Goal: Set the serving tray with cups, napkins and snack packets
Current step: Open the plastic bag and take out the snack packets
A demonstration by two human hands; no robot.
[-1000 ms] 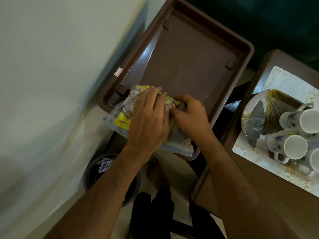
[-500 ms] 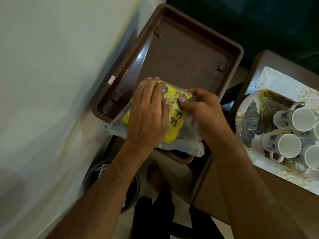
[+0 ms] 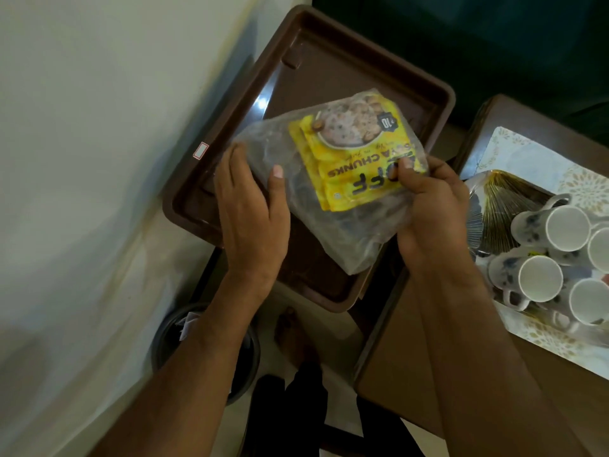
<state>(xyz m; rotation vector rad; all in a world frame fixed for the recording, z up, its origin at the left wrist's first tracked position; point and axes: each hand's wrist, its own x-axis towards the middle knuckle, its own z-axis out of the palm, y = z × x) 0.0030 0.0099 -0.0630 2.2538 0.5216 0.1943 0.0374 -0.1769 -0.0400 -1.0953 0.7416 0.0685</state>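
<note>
A clear plastic bag (image 3: 333, 232) holding yellow snack packets (image 3: 356, 153) is lifted over the brown serving tray (image 3: 329, 54). My left hand (image 3: 250, 212) grips the bag's left side, thumb on top. My right hand (image 3: 431, 209) pinches the bag's right edge over the packets. Several white cups (image 3: 540, 278) with blue print lie on their sides on a patterned white tray (image 3: 534, 159) at the right, next to a gold fan-shaped napkin holder (image 3: 507, 206).
A pale wall (image 3: 99, 159) runs along the left. A dark waste bin (image 3: 204, 351) with paper in it stands on the floor below the tray. The patterned tray rests on a brown wooden table (image 3: 395, 374). My foot (image 3: 296, 338) shows on the floor.
Both hands have raised the bag off the brown tray's near end and tilted it up, so the yellow packets now face me.
</note>
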